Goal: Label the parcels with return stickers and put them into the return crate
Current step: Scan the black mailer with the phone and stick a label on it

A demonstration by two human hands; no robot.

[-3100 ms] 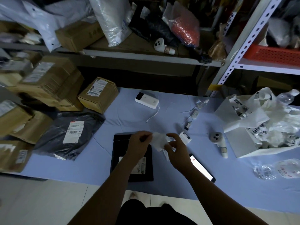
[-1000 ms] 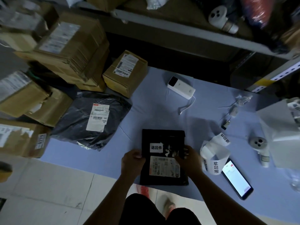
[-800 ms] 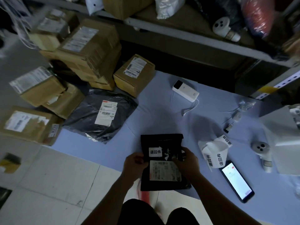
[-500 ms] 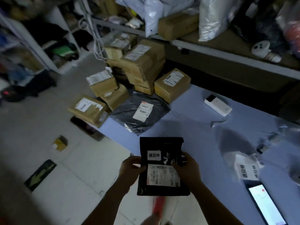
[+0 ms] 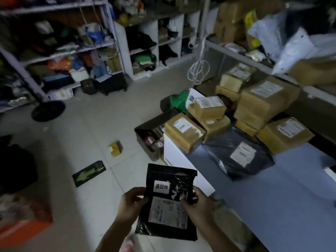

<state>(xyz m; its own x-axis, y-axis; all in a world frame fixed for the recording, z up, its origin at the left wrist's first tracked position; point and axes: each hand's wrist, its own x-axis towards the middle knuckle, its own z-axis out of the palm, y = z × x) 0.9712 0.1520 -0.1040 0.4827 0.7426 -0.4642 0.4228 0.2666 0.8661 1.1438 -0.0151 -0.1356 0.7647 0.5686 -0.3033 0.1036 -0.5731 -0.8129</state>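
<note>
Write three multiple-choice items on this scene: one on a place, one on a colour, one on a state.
1. Where is the parcel?
A. On the table. B. Held over the floor. C. On a shelf.
2. What colour is its sticker?
A. Red. B. White. C. Green.
3. How is the parcel held?
A. Lying loose. B. Pinched at one corner. C. Gripped at both sides.

Answers: B, floor tiles show around it; B, the sticker is white with black characters; C, the left hand and right hand each grip a side.
</note>
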